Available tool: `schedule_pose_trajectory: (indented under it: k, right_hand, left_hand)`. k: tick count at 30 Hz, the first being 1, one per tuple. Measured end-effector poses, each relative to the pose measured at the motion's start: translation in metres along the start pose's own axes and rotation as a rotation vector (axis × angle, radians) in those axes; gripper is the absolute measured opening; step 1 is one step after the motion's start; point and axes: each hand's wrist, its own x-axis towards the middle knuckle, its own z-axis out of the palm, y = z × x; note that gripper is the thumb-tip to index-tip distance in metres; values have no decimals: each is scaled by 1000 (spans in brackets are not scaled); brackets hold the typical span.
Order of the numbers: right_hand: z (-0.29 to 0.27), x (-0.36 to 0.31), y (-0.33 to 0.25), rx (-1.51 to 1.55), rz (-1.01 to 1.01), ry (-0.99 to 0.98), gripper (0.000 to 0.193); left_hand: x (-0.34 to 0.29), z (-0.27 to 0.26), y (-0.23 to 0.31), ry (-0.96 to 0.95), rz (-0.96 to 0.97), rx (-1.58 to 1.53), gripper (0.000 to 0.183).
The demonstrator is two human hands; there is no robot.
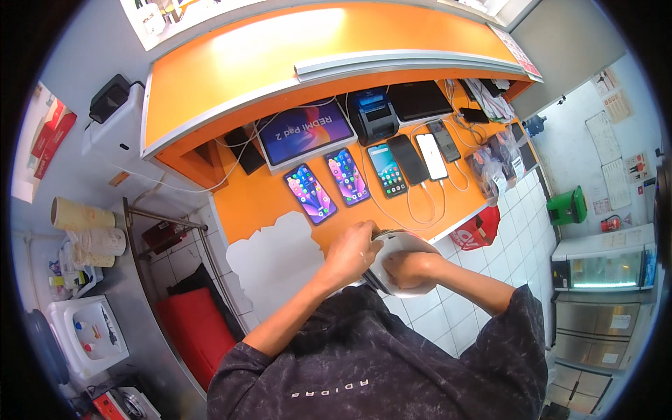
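Observation:
My left hand (350, 253) grips the near-left edge of a curved bundle of white and dark-edged sheets (414, 243), held in front of my chest at the counter's near edge. My right hand (411, 270) is closed against the bundle's inner side, its fingertips partly hidden. What exactly the bundle is, I cannot make out. To the left, a large white sheet with a wavy cut outline (273, 255) overlaps the counter's near edge. Beyond my hands lie two phones with lit purple screens, the left phone (310, 194) and the right phone (347, 176).
On the orange counter (259, 203) lie a phone with a teal screen (386, 170), a black phone (408, 159) and a white-screened phone (431, 157), with white cables. Behind stand a tablet box (306, 133) and a black printer (373, 115). A red bag (477, 229) hangs at right.

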Motion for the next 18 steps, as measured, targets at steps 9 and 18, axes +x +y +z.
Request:
schedule_pose_trajectory:
  k: [9,18]
  right_hand:
    - [26,10,-8,53,29,165,50]
    - [-26,-1,-10,-20,34,164,43]
  left_hand:
    - [7,4,-6,13,72,146,26]
    - [5,1,-1,3,83,208,24]
